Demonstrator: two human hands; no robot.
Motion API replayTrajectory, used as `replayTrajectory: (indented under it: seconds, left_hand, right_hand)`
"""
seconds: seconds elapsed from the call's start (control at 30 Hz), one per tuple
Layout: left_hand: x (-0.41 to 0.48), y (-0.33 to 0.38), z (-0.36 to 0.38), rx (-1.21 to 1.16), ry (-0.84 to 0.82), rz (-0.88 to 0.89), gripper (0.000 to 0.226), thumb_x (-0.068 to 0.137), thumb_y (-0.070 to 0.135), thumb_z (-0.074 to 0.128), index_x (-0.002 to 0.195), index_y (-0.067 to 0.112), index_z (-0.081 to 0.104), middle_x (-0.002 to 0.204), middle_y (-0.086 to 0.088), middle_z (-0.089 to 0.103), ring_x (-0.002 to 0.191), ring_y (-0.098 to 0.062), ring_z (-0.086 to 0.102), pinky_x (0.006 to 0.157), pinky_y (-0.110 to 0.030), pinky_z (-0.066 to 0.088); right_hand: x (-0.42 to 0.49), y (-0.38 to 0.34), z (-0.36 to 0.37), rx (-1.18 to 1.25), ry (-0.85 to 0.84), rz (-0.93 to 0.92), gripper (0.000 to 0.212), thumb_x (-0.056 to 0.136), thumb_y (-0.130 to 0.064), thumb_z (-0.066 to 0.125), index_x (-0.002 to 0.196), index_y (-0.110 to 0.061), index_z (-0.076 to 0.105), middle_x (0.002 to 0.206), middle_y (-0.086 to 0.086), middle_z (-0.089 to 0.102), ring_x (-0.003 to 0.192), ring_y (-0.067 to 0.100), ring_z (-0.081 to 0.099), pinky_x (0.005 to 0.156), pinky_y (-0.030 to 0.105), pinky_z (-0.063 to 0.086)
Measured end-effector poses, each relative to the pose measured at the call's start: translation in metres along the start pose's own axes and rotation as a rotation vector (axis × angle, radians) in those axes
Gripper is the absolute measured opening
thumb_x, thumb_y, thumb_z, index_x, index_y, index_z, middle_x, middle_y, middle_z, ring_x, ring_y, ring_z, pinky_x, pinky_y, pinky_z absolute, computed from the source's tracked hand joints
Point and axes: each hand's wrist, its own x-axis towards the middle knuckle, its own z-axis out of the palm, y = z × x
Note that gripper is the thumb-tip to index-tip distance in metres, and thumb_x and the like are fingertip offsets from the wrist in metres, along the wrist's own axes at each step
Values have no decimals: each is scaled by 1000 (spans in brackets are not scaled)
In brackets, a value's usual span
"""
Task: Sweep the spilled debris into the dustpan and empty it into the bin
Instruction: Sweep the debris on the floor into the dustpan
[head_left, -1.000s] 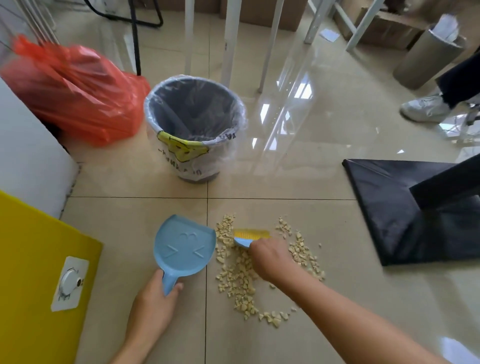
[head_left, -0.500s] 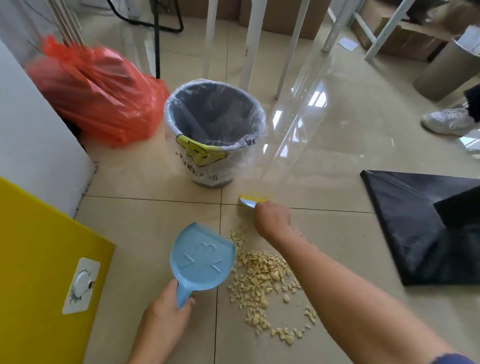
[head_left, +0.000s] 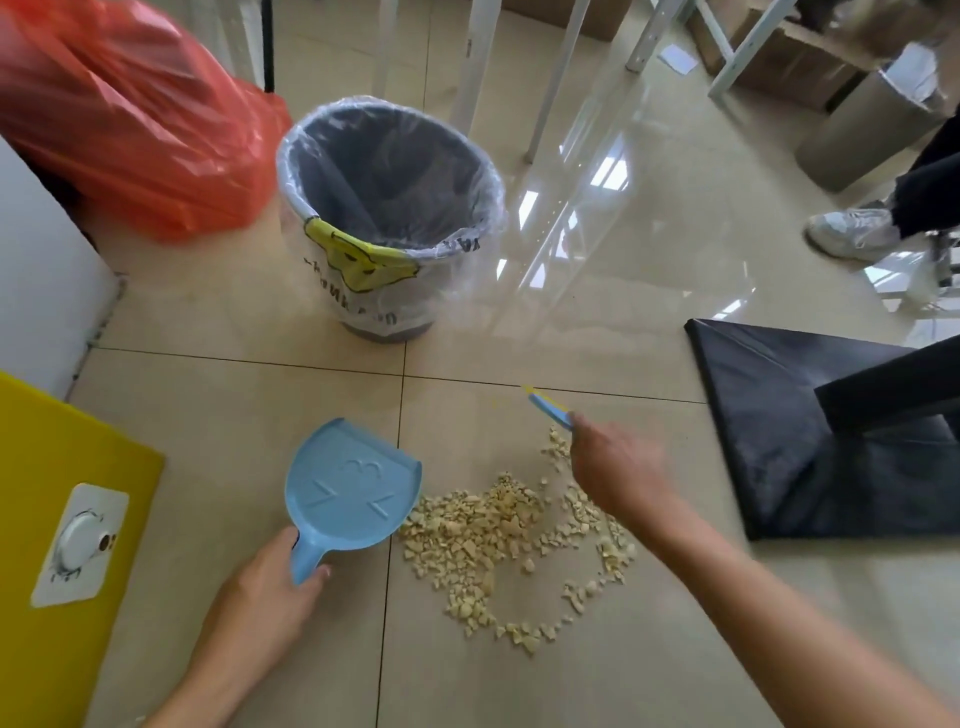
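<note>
Head view, dustpan (head_left: 353, 488) edge beside debris (head_left: 488, 535)

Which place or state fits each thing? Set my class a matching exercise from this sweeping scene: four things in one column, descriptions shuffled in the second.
Things
1. blue dustpan
2. brush
3. debris
4. bin

Descriptions
A. scattered on the tiled floor
B. gripped in the right hand, at the pile's far side
C. upright, lined with a clear bag
D. held by its handle in the left hand

Pairs: 1-D, 2-B, 3-A, 4-C
</note>
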Motion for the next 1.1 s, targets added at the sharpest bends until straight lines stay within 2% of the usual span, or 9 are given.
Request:
replayTrajectory:
  seconds: [0.2,0.33,0.5,0.57,0.63,0.73,0.87,1.0,1.1]
  left_hand:
    - [-7,4,7,-8,-2,15,13,87,19,68,84,24,57,72,-2,64,71,-27,62,61,-35,48]
    - [-12,9,15,-1,10,63,11,85,20,65,84,23,54,70,-2,61,71,-28,60,65,-38,52]
    - [-10,15,21,2,-39,79,11,86,22,64,85,24,54,69,-2,60,66,-23,57,60,-34,46]
    - [-11,17,20,5,-42,98,11,86,22,66,86,24,55,68,-2,60,65,-23,57,59,-33,46]
    - [-12,19,18,-6,-47,108,9,87,21,66,87,25,58,68,-2,61,66,-23,58,59,-33,46]
    - [-14,17,16,-19,-62,115,12,87,17,66,82,22,57,64,-2,57,59,-21,51,56,-32,40]
    - [-15,14,17,-27,-99,74,20,87,12,67,77,25,56,65,1,57,61,-21,52,59,-33,40]
    - [-15,14,23,-21,-132,67,12,86,14,67,84,25,61,68,-1,62,66,-25,59,60,-32,44]
    - [-15,16,27,-20,-127,99,16,86,13,67,79,25,58,64,-1,58,59,-20,52,56,-31,39]
  right_hand:
    - [88,51,20,245,-205,505,34,88,-12,46,114,-15,68,105,12,72,97,33,69,81,35,52]
    - [56,-8,44,182,-219,349,33,92,-10,46,119,-11,65,118,16,68,108,37,66,83,36,49]
    - [-35,-39,48,47,-261,59,28,90,-14,45,108,-19,65,105,9,72,97,34,69,70,34,49]
    - [-63,-33,41,107,-253,10,34,93,-20,41,118,-26,63,100,6,71,92,34,69,69,35,50]
    - [-76,-9,31,198,-203,54,38,98,-26,37,130,-35,57,99,5,71,89,33,69,69,37,52]
    - [-69,48,22,136,-166,254,33,100,-33,36,124,-33,59,101,5,72,93,33,68,73,37,54]
    - [-43,110,30,0,-291,556,34,95,-16,39,116,-22,65,112,6,69,102,31,67,72,33,45]
    - [-26,86,52,111,-359,605,38,97,-16,40,127,-13,64,127,10,68,116,32,65,90,37,51]
    - [-22,37,58,164,-315,549,37,96,-15,41,123,-12,65,122,11,70,112,31,67,90,36,52]
